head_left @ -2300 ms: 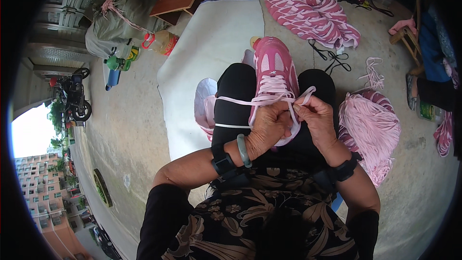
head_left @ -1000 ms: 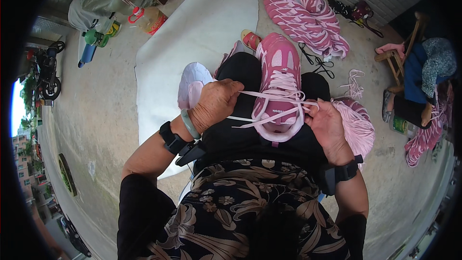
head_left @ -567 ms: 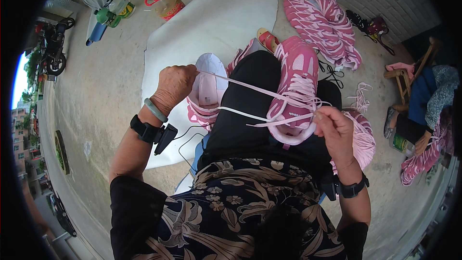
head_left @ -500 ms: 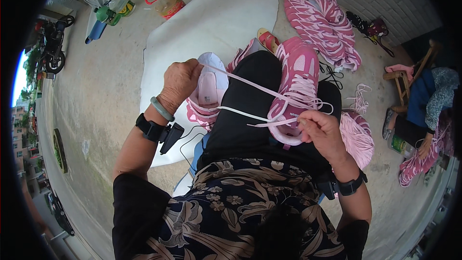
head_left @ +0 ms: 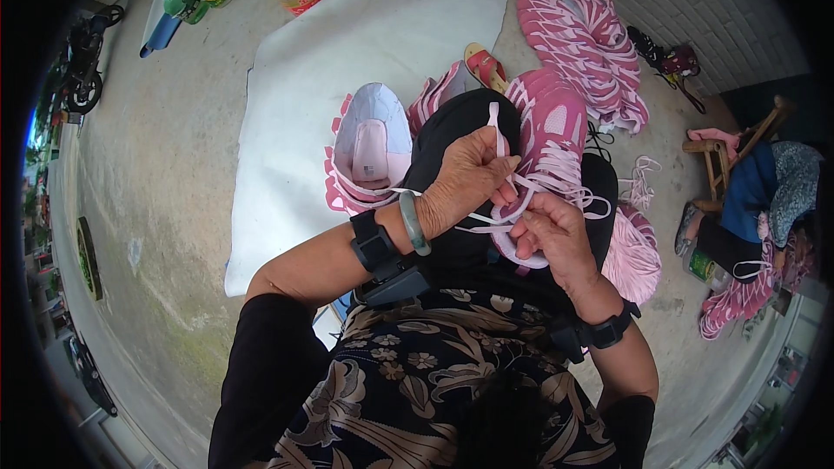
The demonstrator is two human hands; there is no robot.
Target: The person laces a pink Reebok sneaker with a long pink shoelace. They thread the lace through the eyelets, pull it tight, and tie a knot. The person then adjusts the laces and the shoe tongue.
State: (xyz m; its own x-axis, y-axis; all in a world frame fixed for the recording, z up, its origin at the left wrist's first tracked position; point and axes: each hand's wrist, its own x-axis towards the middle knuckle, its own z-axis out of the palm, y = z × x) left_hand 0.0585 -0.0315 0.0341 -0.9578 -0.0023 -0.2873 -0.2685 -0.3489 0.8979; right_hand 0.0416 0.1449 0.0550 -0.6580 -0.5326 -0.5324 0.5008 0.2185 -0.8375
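A pink sneaker [head_left: 549, 113] rests on my lap, toe pointing away, its pale laces [head_left: 556, 165] threaded over the tongue. My left hand [head_left: 473, 174] is closed over the shoe's opening, with a pale pink shoelace [head_left: 494, 117] pinched in its fingers and the lace's end sticking up above them. Close beside it, my right hand [head_left: 556, 236] pinches a lace at the ankle opening. Its fingertips partly hide what they grip. Another lace end points left below the hands. Left of my knee lies a pink shoe upper [head_left: 369, 143] with a pale lining.
A white sheet [head_left: 321, 61] covers the floor ahead. Bundled pink uppers [head_left: 582, 48] lie at the far right, near a red sandal [head_left: 486, 67]. Pink laces [head_left: 634, 256] are heaped beside my right leg. At right, another person [head_left: 773, 200] sits handling a pink shoe.
My left hand has come in from the left, where it held the lace stretched out, to the shoe's opening beside my right hand. The right hand has shifted slightly left and down.
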